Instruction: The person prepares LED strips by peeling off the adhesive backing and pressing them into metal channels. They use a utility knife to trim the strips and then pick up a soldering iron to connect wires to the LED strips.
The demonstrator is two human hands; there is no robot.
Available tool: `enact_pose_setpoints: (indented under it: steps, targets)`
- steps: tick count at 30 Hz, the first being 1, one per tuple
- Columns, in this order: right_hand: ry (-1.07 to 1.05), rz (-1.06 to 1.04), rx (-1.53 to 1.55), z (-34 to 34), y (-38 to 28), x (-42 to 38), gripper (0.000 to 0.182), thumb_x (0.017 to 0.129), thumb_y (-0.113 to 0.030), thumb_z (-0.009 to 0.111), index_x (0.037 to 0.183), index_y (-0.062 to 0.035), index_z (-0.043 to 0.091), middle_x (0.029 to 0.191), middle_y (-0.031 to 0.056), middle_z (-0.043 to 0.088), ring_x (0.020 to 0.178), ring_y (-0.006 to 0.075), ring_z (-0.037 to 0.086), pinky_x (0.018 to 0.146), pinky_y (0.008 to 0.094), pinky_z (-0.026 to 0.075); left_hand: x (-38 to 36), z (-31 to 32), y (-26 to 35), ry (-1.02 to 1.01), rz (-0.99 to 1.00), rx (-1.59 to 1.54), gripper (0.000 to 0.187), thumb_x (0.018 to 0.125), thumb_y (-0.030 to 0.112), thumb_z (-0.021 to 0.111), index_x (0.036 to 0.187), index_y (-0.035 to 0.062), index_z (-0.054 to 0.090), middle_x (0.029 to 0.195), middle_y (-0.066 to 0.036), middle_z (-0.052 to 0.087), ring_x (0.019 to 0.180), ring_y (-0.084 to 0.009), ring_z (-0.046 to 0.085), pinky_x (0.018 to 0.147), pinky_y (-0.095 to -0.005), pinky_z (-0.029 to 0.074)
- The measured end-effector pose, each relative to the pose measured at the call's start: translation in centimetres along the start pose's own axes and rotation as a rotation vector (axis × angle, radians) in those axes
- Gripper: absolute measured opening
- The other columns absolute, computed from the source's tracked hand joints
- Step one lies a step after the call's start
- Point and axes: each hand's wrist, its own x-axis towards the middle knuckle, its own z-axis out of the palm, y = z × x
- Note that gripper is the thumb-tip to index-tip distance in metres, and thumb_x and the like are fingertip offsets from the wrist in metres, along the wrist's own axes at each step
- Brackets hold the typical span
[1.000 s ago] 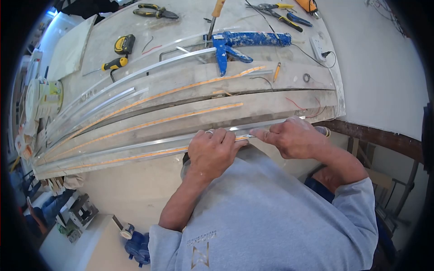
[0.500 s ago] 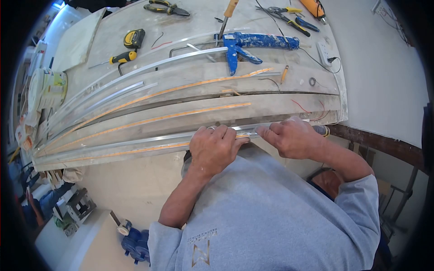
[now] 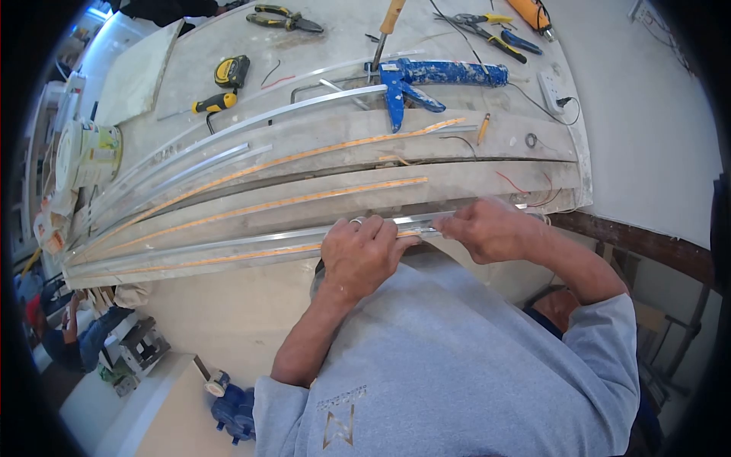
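At the bench's front edge, my left hand (image 3: 358,255) is closed over a silver aluminium profile (image 3: 285,234) and the orange LED strip (image 3: 251,253) running along it, pressing near the strip's right end. A ring shows on one finger. My right hand (image 3: 487,231), a little blurred, is closed just to the right around a slim screwdriver-like tool. Its thin end touches or nearly touches the profile by my left thumb; the fist hides most of the rest. Farther back lie a shorter LED strip (image 3: 304,199) and a longer LED strip (image 3: 297,156).
Behind the strips are a blue caulking gun (image 3: 457,73), a tape measure (image 3: 231,71), a yellow-black screwdriver (image 3: 215,102), pliers (image 3: 285,18) and cutters (image 3: 495,38). A power strip (image 3: 551,93) sits at the right edge, a bucket (image 3: 90,156) at the left. Another person (image 3: 72,335) is at lower left.
My right hand has shifted slightly and blurs; the tool's yellow-black handle end, visible before, is now mostly hidden. My left hand stays on the profile. The whole view has shifted a little.
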Motion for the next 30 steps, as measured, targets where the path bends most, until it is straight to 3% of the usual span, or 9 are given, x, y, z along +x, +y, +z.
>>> enact_pose_setpoints:
  steps: [3, 5, 6, 9, 11, 15, 18, 20, 30]
  targets:
    - [-0.071, 0.098, -0.052, -1.0, -1.5, 0.5, 0.051, 0.078, -0.002, 0.067, 0.129, -0.0025, 0.065, 0.078, 0.0118, 0.068, 0.062, 0.0353, 0.066, 0.055, 0.0472, 0.052, -0.1, 0.3, 0.0, -0.035, -0.005, 0.002, 0.040, 0.081, 0.045, 0.085, 0.071, 0.0138, 0.062, 0.067, -0.003, 0.060, 0.056, -0.0268, 0.059, 0.056, -0.0396, 0.044]
    - [-0.210, 0.222, -0.105, -2.1, -2.5, 1.0, 0.037, 0.082, -0.009, 0.068, 0.118, -0.0016, 0.065, 0.085, 0.0153, 0.073, 0.076, 0.0385, 0.072, 0.064, 0.0501, 0.056, -0.2, 0.4, 0.1, -0.063, -0.005, 0.013, 0.040, 0.081, 0.045, 0.085, 0.071, 0.0137, 0.062, 0.068, -0.003, 0.060, 0.056, -0.0269, 0.060, 0.056, -0.0396, 0.044]
    - [-0.209, 0.223, -0.103, -2.0, -2.0, 1.1, 0.037, 0.082, -0.009, 0.068, 0.118, -0.0016, 0.065, 0.085, 0.0153, 0.073, 0.076, 0.0385, 0.072, 0.064, 0.0501, 0.056, -0.3, 0.4, 0.1, -0.042, 0.003, 0.014, 0.040, 0.081, 0.045, 0.086, 0.071, 0.0137, 0.062, 0.068, -0.003, 0.061, 0.056, -0.0267, 0.060, 0.056, -0.0396, 0.044]
    - [-0.139, 0.056, -0.046, -0.6, 0.5, 1.0, 0.032, 0.083, -0.010, 0.070, 0.114, -0.0023, 0.066, 0.084, 0.0148, 0.073, 0.076, 0.0388, 0.072, 0.063, 0.0510, 0.056, -0.2, 0.3, 0.0, -0.003, 0.025, 0.017, 0.040, 0.082, 0.045, 0.084, 0.071, 0.0135, 0.062, 0.066, -0.003, 0.059, 0.055, -0.0254, 0.059, 0.055, -0.0390, 0.044]
    - [0.015, -0.094, 0.029, 0.2, 1.7, 1.1, 0.034, 0.084, -0.012, 0.071, 0.116, -0.0017, 0.065, 0.083, 0.0141, 0.072, 0.074, 0.0390, 0.071, 0.063, 0.0514, 0.056, 0.0, 0.1, -0.1, 0.022, 0.030, 0.023, 0.040, 0.084, 0.046, 0.082, 0.072, 0.0134, 0.063, 0.064, -0.003, 0.057, 0.054, -0.0243, 0.058, 0.054, -0.0385, 0.043]
    - [0.158, -0.162, 0.186, 0.7, 2.0, 0.9, 0.032, 0.085, -0.012, 0.070, 0.115, -0.0016, 0.065, 0.081, 0.0138, 0.072, 0.071, 0.0386, 0.070, 0.062, 0.0508, 0.055, 0.0, 0.0, -0.2, 0.027, 0.035, 0.015, 0.038, 0.084, 0.045, 0.082, 0.073, 0.0140, 0.063, 0.064, -0.003, 0.057, 0.054, -0.0242, 0.058, 0.054, -0.0383, 0.043]
    - [-0.018, 0.010, -0.043, -0.8, -0.7, 0.8, 0.031, 0.086, -0.013, 0.070, 0.115, -0.0014, 0.065, 0.081, 0.0149, 0.072, 0.070, 0.0389, 0.071, 0.062, 0.0506, 0.056, 0.1, 0.2, -0.4, 0.017, 0.031, 0.008, 0.038, 0.083, 0.044, 0.083, 0.073, 0.0140, 0.063, 0.065, -0.003, 0.058, 0.055, -0.0243, 0.059, 0.055, -0.0383, 0.044]
    - [-0.112, 0.149, -0.212, -1.5, -2.3, 0.9, 0.042, 0.082, -0.011, 0.068, 0.123, -0.0020, 0.066, 0.081, 0.0130, 0.072, 0.069, 0.0366, 0.072, 0.059, 0.0487, 0.057, 0.1, 0.4, -0.3, 0.008, 0.032, -0.002, 0.038, 0.083, 0.044, 0.083, 0.073, 0.0140, 0.063, 0.065, -0.003, 0.058, 0.055, -0.0243, 0.059, 0.055, -0.0383, 0.044]
    - [-0.287, 0.120, -0.125, -3.0, -1.7, 2.7, 0.023, 0.083, -0.011, 0.067, 0.104, -0.0017, 0.066, 0.086, 0.0152, 0.073, 0.076, 0.0409, 0.072, 0.065, 0.0529, 0.057, -0.3, 0.9, 0.6, 0.010, 0.018, 0.011, 0.042, 0.080, 0.047, 0.086, 0.070, 0.0142, 0.061, 0.067, -0.003, 0.060, 0.057, -0.0254, 0.061, 0.056, -0.0387, 0.044]
